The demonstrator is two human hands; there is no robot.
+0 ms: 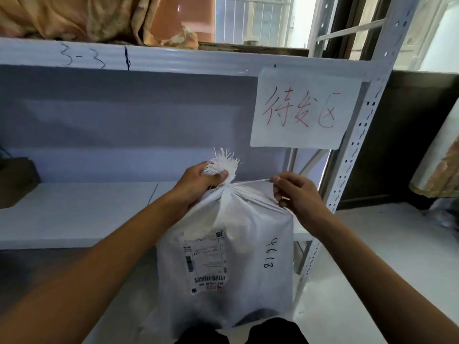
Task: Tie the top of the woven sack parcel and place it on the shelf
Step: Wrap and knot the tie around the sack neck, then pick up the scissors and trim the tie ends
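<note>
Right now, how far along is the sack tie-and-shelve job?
Done: woven sack gathered at the mouth, tie round its neck. In hand: left hand grips the frayed top, right hand pinches the tie, drawn taut sideways. Left: finish the knot, lift the sack onto the shelf; it stands in front.

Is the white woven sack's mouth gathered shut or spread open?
Gathered shut: left hand grips the bunched top of the white woven sack, right hand pinches a thin white tie taut at its neck. Knotted: cannot tell.

Daylight from the overexposed barred glass window (250,19) left the white metal shelf (74,212) in soft bluish shade, edges bowed, everything slightly blurred.
</note>
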